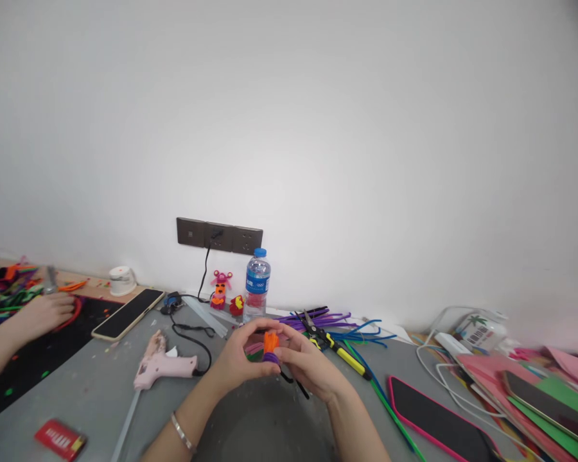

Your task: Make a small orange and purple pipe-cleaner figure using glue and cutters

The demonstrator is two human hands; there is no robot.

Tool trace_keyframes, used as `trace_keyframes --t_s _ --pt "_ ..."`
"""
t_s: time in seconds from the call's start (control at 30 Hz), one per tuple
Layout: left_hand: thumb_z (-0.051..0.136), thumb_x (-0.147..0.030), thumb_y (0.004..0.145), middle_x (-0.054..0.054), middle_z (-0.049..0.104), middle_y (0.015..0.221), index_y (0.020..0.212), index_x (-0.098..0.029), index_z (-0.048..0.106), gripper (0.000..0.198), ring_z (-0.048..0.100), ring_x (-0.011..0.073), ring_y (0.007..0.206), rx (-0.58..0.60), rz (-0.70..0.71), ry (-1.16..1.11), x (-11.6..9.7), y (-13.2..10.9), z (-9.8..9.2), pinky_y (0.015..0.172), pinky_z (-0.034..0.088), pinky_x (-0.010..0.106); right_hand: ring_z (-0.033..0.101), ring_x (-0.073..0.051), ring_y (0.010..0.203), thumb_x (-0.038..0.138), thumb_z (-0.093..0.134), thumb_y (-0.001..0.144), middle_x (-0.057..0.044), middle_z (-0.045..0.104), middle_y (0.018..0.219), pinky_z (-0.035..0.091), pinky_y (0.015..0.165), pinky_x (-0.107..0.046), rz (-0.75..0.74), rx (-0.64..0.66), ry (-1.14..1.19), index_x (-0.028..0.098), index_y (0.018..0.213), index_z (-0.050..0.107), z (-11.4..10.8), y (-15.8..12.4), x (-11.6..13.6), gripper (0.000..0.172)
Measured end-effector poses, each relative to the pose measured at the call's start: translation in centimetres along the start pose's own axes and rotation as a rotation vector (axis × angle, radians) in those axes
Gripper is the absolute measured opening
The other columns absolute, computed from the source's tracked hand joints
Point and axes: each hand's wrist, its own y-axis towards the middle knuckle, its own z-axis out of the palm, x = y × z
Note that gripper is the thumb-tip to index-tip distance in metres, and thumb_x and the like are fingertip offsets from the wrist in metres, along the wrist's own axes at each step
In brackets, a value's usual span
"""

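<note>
Between my two hands, above the grey table (250, 423), is a small pipe-cleaner figure (271, 343), orange on top with a purple band below. My left hand (243, 356) pinches it from the left, fingers curled round behind. My right hand (311, 359) closes on its right side, thumb against the orange part. Black pipe-cleaner ends (301, 388) stick out below my right fingers. Behind my hands stand a water bottle (257, 285) and a finished-looking pink and orange pipe-cleaner figure (219, 290). Purple pipe cleaners (334, 319) lie beyond my right hand.
Left are a pink glue gun (161, 366), a red lighter (60, 439) and a phone (129, 314). Another person's hand (45, 316) is at far left. Yellow-handled pliers (344, 359), a pink-edged phone (438, 417) and coloured sheets (496, 372) lie right.
</note>
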Motion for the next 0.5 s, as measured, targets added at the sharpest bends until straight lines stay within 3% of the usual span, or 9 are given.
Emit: trace_keyframes --t_s 0.2,0.37,0.5 --pt "0.083 -0.038 0.062 0.012 0.053 0.131 0.124 -0.023 0.055 0.070 0.054 0.0313 0.117 0.017 0.069 0.002 0.2 0.1 0.0 0.095 0.049 0.041 0.055 -0.013 0.068 0.028 0.079 0.071 0.002 0.064 0.075 0.039 0.068 -0.025 -0.050 -0.082 0.087 0.021 0.090 0.061 -0.5 0.6 -0.6 0.027" --pt "0.078 -0.022 0.070 0.010 0.059 0.124 0.117 -0.025 0.060 0.050 0.053 0.0276 0.118 -0.095 0.185 0.383 -0.2 0.0 0.3 0.102 0.043 0.042 0.049 -0.012 0.064 0.029 0.082 0.067 0.003 0.061 0.072 0.036 0.063 -0.023 -0.080 -0.217 0.146 0.020 0.082 0.060 -0.9 1.0 -0.8 0.028" --pt "0.072 -0.016 0.072 0.008 0.064 0.112 0.109 -0.023 0.063 0.038 0.061 0.0240 0.103 -0.170 0.148 0.384 0.1 0.1 0.5 0.086 0.052 0.035 0.049 -0.012 0.064 0.033 0.082 0.065 0.003 0.060 0.070 0.035 0.062 -0.023 -0.079 -0.264 0.124 0.020 0.080 0.060 -0.6 1.2 -0.9 0.029"
